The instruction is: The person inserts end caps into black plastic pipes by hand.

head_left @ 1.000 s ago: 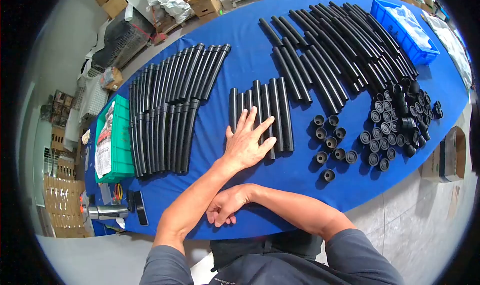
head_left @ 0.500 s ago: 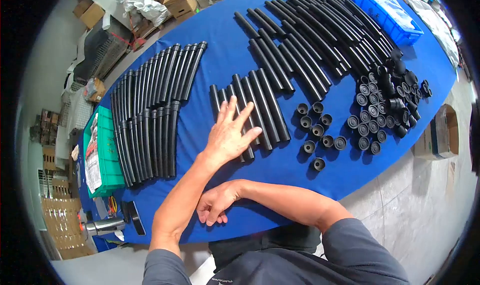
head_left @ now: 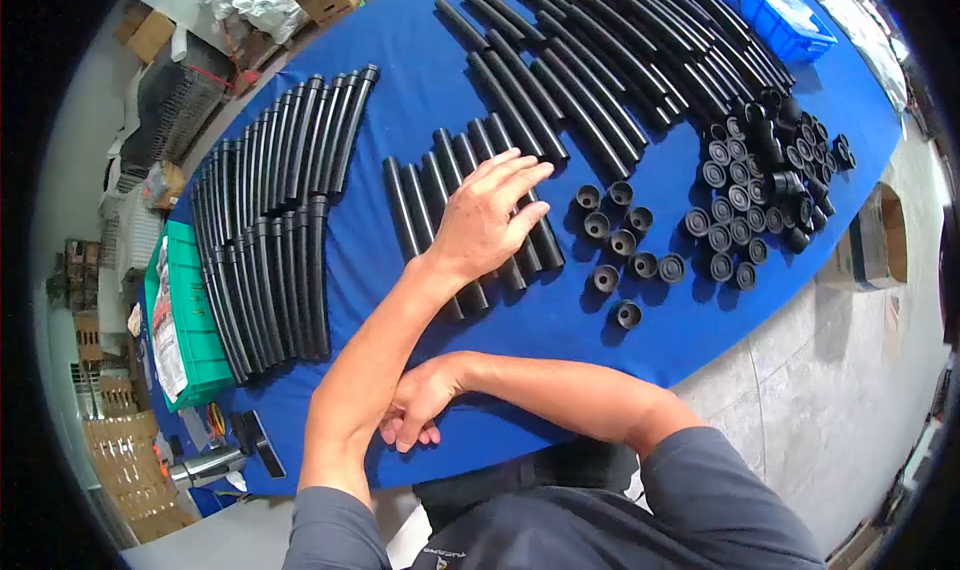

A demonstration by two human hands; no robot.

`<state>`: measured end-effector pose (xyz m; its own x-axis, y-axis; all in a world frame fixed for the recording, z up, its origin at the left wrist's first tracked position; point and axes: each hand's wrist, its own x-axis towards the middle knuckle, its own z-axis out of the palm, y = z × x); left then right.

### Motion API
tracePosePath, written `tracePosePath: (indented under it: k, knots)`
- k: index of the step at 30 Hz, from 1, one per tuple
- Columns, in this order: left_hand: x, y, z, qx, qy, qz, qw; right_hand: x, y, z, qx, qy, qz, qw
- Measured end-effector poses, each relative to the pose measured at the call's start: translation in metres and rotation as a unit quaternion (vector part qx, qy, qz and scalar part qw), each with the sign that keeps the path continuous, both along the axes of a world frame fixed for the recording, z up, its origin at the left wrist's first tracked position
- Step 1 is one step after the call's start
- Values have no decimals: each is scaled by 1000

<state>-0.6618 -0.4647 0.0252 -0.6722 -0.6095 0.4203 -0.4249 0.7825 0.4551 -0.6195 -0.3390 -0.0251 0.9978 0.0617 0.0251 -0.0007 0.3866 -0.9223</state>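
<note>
Head camera view has your left hand [head_left: 485, 215] palm down across the near row of black tubes [head_left: 402, 205], fingers apart and not wrapped around any one tube; how firmly the palm bears on them, you cannot tell from here. The row lies under that palm and shows on either side of it, its ends uneven both past your fingertips and back toward the wrist. For a flat hand like this, pressure would best be even and light, spread over several tubes, since a push from one fingertip could roll a single tube out of line. A low wrist should help the row move as a group. Mind the thumb side: the loose cups [head_left: 597, 226] sit just beyond it on the blue cloth [head_left: 560, 320], and a wide sweep could scatter them. Past the fingertips, the large spread of tubes [head_left: 650, 30] comes close to the row, so leave a little room there to avoid mixing the two. Off to the little-finger side, well apart, lie the collared tubes [head_left: 354, 130], with the green crate [head_left: 205, 320] beyond them. Your right hand [head_left: 420, 405] rests beside the left forearm with its fingers curled in; whether they close on anything is hidden. Freed from there, it could steady the near ends while the left evens the far ones.
</note>
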Motion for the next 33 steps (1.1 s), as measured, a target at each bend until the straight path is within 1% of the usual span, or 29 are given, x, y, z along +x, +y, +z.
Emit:
tracePosePath:
  k: [2, 3, 5, 7, 8, 9, 11, 13, 15, 17, 18, 19, 20, 21, 22, 23, 24, 25, 26, 27, 29, 30, 31, 33]
  knots:
    - [-7, 13, 6, -15, -4, -43, 999, 3, 3, -2, -10, -12, -8, 1000]
    - [-12, 27, 19, -61, -7, -73, 995, 2, 2, -2, -21, -15, -11, 1000]
    - [-24, 60, 35, -70, -57, -204, 975, 6, 0, -5, -15, -14, 8, 1000]
    - [-38, 87, 48, -36, -134, -278, 951, 21, -2, -16, -20, -25, 40, 999]
    - [-44, 95, 32, -66, -139, -263, 952, 30, -1, -18, -25, -34, 55, 998]
    - [-50, 99, 14, -123, -158, -246, 948, 31, 4, -19, -23, -28, 52, 998]
    - [-58, 99, -1, -107, -180, -258, 943, 29, 4, -14, -15, -23, 44, 999]
    - [-57, 101, 3, -87, -166, -263, 946, 24, 5, -7, 6, -15, 23, 1000]
    - [-49, 105, 17, -70, -143, -248, 955, 18, 3, -6, 33, -4, -14, 999]
    - [-26, 109, 45, -61, -84, -197, 975, 12, -2, -3, 62, 4, -60, 996]
    - [-8, 110, 65, -32, -47, -151, 987, 9, -5, -2, 78, 7, -85, 993]
    - [13, 110, 74, -47, 26, -94, 994, 7, -7, -1, 92, 7, -111, 990]
    - [40, 115, 79, -16, 82, -32, 996, 2, -9, 1, 103, 7, -136, 985]
    - [72, 121, 89, -13, 65, 21, 998, 0, -10, 4, 110, 6, -155, 982]
    - [97, 132, 87, -7, 108, 95, 990, -3, -11, 5, 115, 5, -173, 978]
    - [129, 151, 83, 82, 125, 201, 968, -4, -12, 7, 113, 1, -184, 976]
    - [154, 167, 71, 118, 171, 281, 937, -5, -11, 9, 117, -1, -198, 973]
    - [178, 183, 56, 148, 177, 350, 908, -7, -14, 15, 91, -20, -194, 976]
    - [196, 192, 44, 125, 147, 375, 907, -6, -14, 16, 110, -25, -208, 972]
    - [203, 203, 37, 130, 100, 401, 901, -5, -11, 17, 130, -27, -220, 966]
    - [209, 218, 23, 141, 11, 449, 882, -5, -11, 19, 76, -25, -222, 972]
    - [209, 219, 13, 178, 76, 438, 878, -5, -11, 19, 49, -24, -223, 973]
    - [210, 221, 12, 242, 72, 454, 855, -4, -11, 17, 14, -21, -233, 972]
    - [218, 219, 8, 322, 90, 441, 833, -3, -10, 12, -55, -17, -256, 965]
